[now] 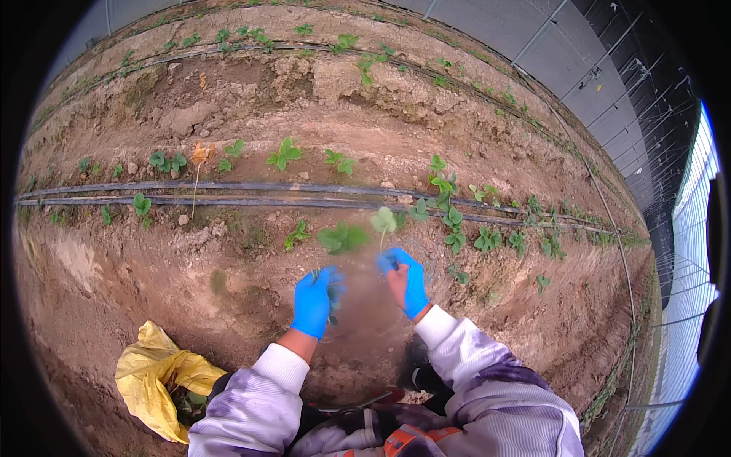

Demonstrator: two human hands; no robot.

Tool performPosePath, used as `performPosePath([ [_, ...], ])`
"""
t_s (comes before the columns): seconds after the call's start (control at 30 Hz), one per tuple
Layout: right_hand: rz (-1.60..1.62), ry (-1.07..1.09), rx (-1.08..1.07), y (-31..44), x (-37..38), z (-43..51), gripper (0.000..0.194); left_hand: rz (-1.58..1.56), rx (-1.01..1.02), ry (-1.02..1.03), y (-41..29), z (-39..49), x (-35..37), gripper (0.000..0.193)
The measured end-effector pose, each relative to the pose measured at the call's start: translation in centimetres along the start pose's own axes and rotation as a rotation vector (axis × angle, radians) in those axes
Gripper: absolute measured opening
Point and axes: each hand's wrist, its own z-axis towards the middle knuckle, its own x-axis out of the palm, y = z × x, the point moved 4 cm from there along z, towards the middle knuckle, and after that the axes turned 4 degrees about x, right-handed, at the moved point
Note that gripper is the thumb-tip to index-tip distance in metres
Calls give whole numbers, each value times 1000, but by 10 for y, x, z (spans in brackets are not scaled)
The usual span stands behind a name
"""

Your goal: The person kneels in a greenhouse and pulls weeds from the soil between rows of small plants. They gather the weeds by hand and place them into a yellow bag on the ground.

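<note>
My left hand (315,300), in a blue glove, is closed around a small bunch of green leaves (333,298); the fingers hide most of it. To its right, my right hand (406,283), also gloved, pinches a thin stem topped by a pale green leaf (384,220). Both hands are above the near slope of a soil bed and look slightly blurred. Just beyond them, a blurred leafy plant (342,237), likely a strawberry plant, stands on the bed.
Two black drip lines (268,201) run along the bed among several small plants (284,153). A dry brown leaf (203,153) rises on a long stalk. At lower left, a yellow woven sack (149,377) gapes with leaves inside. A thin hose (619,245) crosses the right side.
</note>
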Motion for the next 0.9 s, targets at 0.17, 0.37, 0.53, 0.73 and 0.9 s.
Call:
performPosePath([
  [0.17,-521,235,-244,36,40,-72,14,-85,-78,161,29,7,20,29],
  [0.37,-477,32,-328,-1,3,-31,22,-85,57,-42,15,-1,11,22],
  [0.53,-898,-133,-258,-58,-50,79,39,-13,64,-110,3,-16,6,19],
  [0.73,-1333,-65,-166,-91,-63,126,47,49,84,-78,-3,-33,5,19],
  [0.9,-1440,-12,-155,-90,-60,122,25,83,52,-89,-5,-36,6,14],
])
